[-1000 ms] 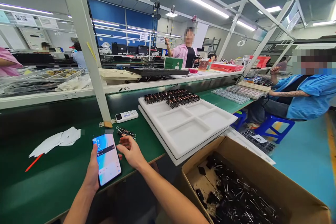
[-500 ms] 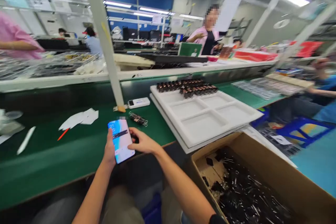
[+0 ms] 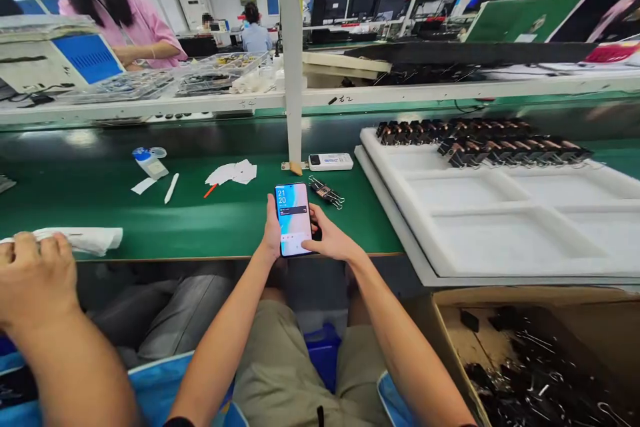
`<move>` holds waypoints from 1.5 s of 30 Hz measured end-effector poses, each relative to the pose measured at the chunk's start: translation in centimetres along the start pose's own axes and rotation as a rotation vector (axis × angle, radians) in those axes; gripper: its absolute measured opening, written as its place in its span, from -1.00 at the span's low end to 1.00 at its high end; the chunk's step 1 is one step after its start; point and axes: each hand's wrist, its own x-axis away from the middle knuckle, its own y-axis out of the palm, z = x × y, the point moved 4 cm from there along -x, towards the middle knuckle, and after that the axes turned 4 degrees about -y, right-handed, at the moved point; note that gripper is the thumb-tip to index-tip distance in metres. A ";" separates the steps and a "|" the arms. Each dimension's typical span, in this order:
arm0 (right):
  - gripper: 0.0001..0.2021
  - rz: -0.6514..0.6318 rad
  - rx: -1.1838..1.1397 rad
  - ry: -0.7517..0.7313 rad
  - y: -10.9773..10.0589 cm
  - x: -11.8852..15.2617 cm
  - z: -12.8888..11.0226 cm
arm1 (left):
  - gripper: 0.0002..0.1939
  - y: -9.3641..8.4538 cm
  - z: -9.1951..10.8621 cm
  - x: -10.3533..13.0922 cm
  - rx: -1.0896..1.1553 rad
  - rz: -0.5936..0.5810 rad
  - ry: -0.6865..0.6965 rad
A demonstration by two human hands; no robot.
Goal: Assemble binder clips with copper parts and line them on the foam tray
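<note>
My left hand [image 3: 271, 235] holds a lit smartphone [image 3: 293, 218] upright over the near edge of the green worktop [image 3: 210, 220]. My right hand [image 3: 331, 238] grips the phone's right edge, thumb by the screen. Just behind the phone lies a small dark clip part [image 3: 327, 191], and beyond it a white rectangular device [image 3: 330, 161] sits at the foot of a white post [image 3: 291, 53].
A white foam tray [image 3: 500, 213] with rows of dark coil parts [image 3: 480, 140] fills the right. An open cardboard box [image 3: 540, 360] of black clips stands lower right. A neighbour's hand [image 3: 35, 273] rests on a white cloth [image 3: 85, 239] at left. Papers [image 3: 233, 173], a pen [image 3: 171, 187] and a bottle [image 3: 147, 163] lie on the worktop.
The view has swung left and down, bringing my lap and a neighbour's hand into sight. Both my hands have stayed on the phone, which now stands more upright.
</note>
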 end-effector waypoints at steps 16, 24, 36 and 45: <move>-0.54 0.128 -0.060 0.013 -0.2 -0.5 0.8 | -0.19 0.2 0.2 0.2 0.022 0.075 0.024; -0.51 0.310 -0.136 0.037 1.4 1.0 -1.2 | -0.21 1.2 -0.4 2.2 0.088 0.018 0.009; -0.12 0.260 -0.363 0.129 8.3 14.1 -2.7 | 0.05 1.1 -6.9 10.7 0.165 -0.061 -0.244; -0.51 0.395 0.077 0.348 2.7 20.7 -4.7 | 0.09 -0.2 -8.7 11.9 0.147 -0.031 -0.274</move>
